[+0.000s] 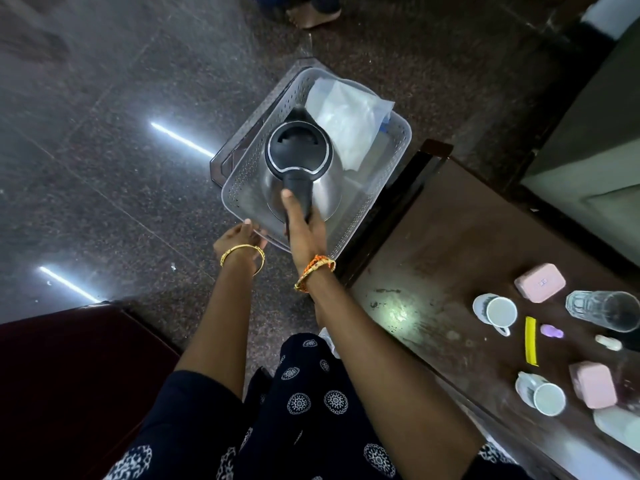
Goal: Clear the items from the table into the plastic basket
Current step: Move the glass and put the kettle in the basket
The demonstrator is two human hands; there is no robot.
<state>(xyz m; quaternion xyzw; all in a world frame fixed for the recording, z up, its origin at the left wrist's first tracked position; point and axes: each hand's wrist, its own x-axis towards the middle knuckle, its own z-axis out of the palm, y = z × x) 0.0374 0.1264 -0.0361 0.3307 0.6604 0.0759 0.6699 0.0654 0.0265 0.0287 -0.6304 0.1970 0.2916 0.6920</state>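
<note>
A clear perforated plastic basket sits on the floor beside the table's left end. My right hand grips the black handle of a steel electric kettle, holding it inside the basket over its near half. A clear plastic bag lies in the basket's far half. My left hand holds the basket's near rim. On the dark wooden table at the right stand two white cups, two pink boxes, a glass tumbler and a yellow strip.
A small purple item and a pale little bottle lie among the cups. A dark tray lies under the basket. Another person's bare foot is at the top. A maroon surface fills the lower left.
</note>
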